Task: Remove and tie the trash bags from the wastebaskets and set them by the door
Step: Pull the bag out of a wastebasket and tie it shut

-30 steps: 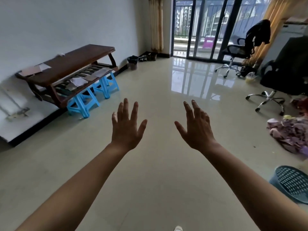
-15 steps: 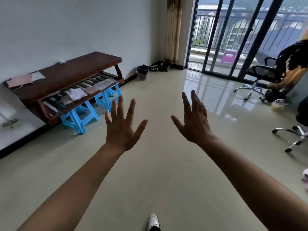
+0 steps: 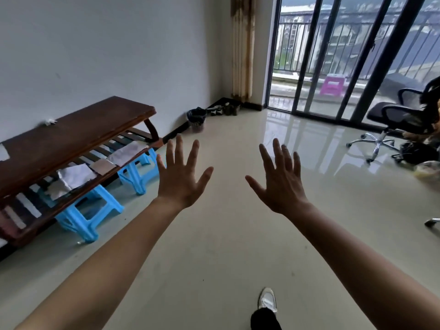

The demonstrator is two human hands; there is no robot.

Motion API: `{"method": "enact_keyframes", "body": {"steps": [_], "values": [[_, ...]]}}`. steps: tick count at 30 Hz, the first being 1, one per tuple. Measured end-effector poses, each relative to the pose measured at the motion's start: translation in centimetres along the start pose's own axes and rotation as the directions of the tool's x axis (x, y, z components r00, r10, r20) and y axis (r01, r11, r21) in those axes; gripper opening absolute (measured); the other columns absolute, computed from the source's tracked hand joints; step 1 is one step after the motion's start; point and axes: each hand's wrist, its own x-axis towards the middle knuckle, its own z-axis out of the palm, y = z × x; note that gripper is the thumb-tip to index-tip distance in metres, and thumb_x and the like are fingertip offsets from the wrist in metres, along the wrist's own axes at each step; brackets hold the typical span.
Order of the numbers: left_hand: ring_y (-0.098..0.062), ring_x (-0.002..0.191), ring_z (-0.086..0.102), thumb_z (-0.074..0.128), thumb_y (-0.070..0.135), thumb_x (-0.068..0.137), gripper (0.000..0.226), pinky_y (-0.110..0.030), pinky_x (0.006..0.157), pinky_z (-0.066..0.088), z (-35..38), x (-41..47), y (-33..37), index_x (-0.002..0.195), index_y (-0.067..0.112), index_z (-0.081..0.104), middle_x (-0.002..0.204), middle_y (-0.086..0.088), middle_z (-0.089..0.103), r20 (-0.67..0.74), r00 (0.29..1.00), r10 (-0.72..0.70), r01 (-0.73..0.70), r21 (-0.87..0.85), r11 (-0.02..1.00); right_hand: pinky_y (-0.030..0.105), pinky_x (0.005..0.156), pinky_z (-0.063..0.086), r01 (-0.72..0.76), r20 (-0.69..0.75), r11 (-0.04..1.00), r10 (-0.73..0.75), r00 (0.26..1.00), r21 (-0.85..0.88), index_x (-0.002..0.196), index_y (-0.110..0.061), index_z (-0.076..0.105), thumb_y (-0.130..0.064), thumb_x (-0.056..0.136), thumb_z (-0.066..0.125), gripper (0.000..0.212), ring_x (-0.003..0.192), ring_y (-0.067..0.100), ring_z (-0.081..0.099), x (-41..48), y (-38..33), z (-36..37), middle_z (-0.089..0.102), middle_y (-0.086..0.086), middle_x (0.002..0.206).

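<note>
A small wastebasket (image 3: 197,124) lined with a black trash bag (image 3: 196,114) stands on the floor against the left wall, far ahead. My left hand (image 3: 181,178) and my right hand (image 3: 279,184) are stretched out in front of me, fingers spread, backs toward me, holding nothing. Both hands are well short of the wastebasket. A second dark bag (image 3: 415,152) lies on the floor under the office chair at the right.
A brown wooden bench frame (image 3: 78,129) leans on blue plastic stools (image 3: 88,217) along the left wall. Shoes (image 3: 225,109) sit in the far corner. Sliding glass doors (image 3: 333,55) open to a balcony. A black office chair (image 3: 402,117) stands right. My white shoe (image 3: 267,300) is below.
The view has moved forward and turned left toward the wastebasket, which looks larger. The laundry basket and cloth pile at the right have left the view. Both hands stay spread.
</note>
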Motion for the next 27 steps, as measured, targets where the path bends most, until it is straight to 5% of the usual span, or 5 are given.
{"method": "enact_keyframes", "body": {"steps": [11, 27], "values": [[-0.033, 0.153, -0.005, 0.016, 0.07, 0.092, 0.078, -0.064, 0.118, 0.005, 10.1, 31.0, 1.6, 0.158, 0.031, 0.001, 0.166, -0.011, -0.009, -0.048, 0.995, -0.086, 0.086, -0.003, 0.996, 0.052, 0.122, 0.001, 0.033, 0.087, 0.999, -0.036, 0.996, 0.037, 0.156, -0.022, 0.0, -0.06, 0.095, 0.037, 0.082, 0.151, 0.036, 0.0, 32.4, 11.5, 10.5, -0.01, 0.014, 0.163], [-0.037, 0.152, 0.005, 0.016, 0.064, 0.093, 0.078, -0.064, 0.116, 0.01, 26.3, 69.6, -16.1, 0.159, 0.022, 0.012, 0.166, -0.016, -0.002, 0.036, 0.983, -0.178, 0.175, 0.08, 0.981, 0.051, 0.122, 0.004, 0.116, 0.166, 0.992, -0.122, 0.978, 0.047, 0.156, -0.022, 0.005, -0.055, 0.095, 0.042, 0.079, 0.151, 0.035, 0.001, 74.2, 11.4, 31.2, -0.009, 0.014, 0.164]]}}
